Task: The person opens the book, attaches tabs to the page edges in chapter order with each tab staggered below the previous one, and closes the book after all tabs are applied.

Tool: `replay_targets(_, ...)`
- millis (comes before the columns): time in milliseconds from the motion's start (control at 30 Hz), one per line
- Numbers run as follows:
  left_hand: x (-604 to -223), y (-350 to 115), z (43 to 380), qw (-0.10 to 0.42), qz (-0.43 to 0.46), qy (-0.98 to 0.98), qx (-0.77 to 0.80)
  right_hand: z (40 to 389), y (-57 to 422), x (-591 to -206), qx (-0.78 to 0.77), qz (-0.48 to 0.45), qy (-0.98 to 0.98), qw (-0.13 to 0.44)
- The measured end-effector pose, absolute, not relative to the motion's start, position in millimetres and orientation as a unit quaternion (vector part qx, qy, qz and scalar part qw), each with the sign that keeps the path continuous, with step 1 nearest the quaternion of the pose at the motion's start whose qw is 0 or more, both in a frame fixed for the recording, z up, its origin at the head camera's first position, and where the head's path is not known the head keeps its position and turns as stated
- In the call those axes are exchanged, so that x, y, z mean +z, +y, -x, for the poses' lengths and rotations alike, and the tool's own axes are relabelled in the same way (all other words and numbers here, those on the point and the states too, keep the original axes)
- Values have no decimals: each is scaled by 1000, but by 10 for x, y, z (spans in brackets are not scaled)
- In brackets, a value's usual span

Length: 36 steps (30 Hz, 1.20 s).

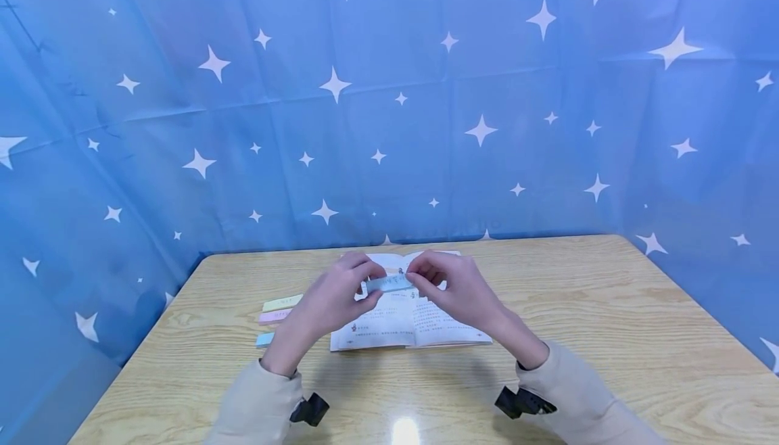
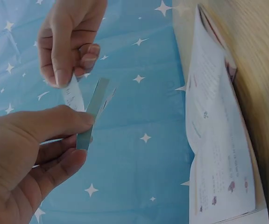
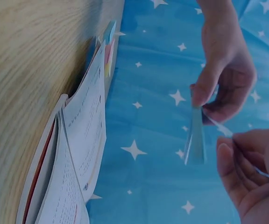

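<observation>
Above an open book [image 1: 377, 334], my left hand [image 1: 333, 296] pinches a narrow light-blue pad of sticky notes [image 2: 97, 95] between thumb and fingers. My right hand [image 1: 456, 289] pinches the end of a pale blue sticky note [image 1: 391, 283] with handwriting on it. In the left wrist view this written note [image 2: 73, 94] runs from the right fingertips to the left thumb, angled away from the pad. Both hands are raised off the page. Whether the note still sticks to the pad is hidden behind the left thumb.
Left of the book lie a yellow sticky-note pad [image 1: 282, 303], a pink one [image 1: 275, 316] and a blue one [image 1: 264, 340], partly covered by the left forearm. All rest on a wooden table [image 1: 608, 337]. A blue star-patterned curtain [image 1: 426, 127] hangs behind its far edge.
</observation>
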<state>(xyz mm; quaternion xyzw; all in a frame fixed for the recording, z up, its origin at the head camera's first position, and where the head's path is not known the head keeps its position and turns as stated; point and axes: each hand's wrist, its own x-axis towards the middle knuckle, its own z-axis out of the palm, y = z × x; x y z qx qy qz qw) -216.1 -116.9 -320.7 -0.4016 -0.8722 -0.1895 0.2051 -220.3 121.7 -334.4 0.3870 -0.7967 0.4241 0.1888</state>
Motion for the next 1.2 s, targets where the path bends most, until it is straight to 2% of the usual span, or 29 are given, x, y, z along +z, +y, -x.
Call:
replay_targets(233,-3249,-1141,2178,210,393,-878,-174,2195,1212,-3341,407,-399,-792,217)
replay_targets(467,-3256,-1159,2197,218,364,-888,-179,2224,1311,-3258,443,-370,-787,217)
replay_targets(667,-3308,-1128,2253,232,372,-875,-204,2296,1465,-3162,472,-335,-787,212)
replay_targets(900,-3332,-1018,2300,216,371,-874,-227,2331,1673,-3023,498,-287,-791,209)
replay_targets(1200,-3366,-785,2404,192,391,-869,-236,2369,1864,-2909,499,-272,-793,221)
